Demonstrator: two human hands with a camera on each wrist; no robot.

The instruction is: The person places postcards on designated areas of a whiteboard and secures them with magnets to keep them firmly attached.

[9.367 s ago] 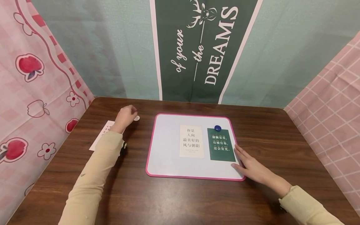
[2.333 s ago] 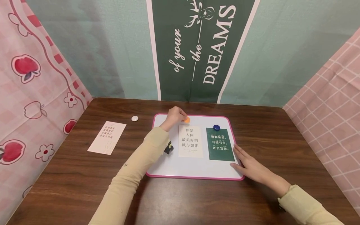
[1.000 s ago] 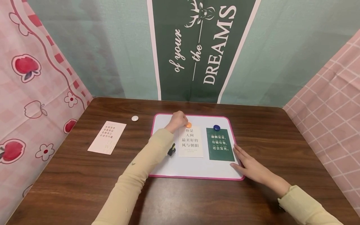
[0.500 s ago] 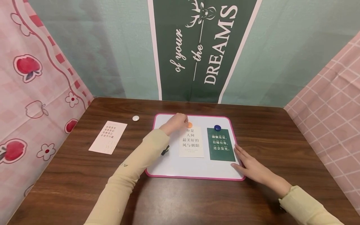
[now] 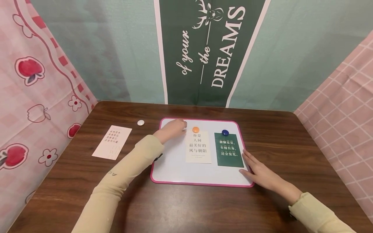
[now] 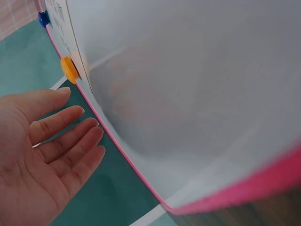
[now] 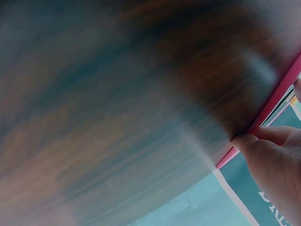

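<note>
A pink-edged whiteboard (image 5: pixel 172 165) lies on the table. On it lie a cream printed card (image 5: pixel 198 159), with an orange round magnet (image 5: pixel 196 129) at its top edge, and a green printed card (image 5: pixel 230 161) with a blue round magnet (image 5: pixel 225 132) at its top. My left hand (image 5: pixel 172 130) is over the board's upper left, just left of the orange magnet. In the left wrist view its fingers (image 6: pixel 70 141) are loosely bent and hold nothing. My right hand (image 5: pixel 263 173) rests at the board's right edge, fingers straight; the right wrist view shows the thumb (image 7: pixel 249 143) against the pink rim.
On the table left of the board lie a pale pink printed card (image 5: pixel 112 142) and a white round magnet (image 5: pixel 141 123). The brown wooden table (image 5: pixel 186 210) is bounded by curtains at the back and both sides.
My left hand came from beside the white magnet, brought the orange magnet to the cream card's top edge, let go and drew back left. The right hand has stayed put.
</note>
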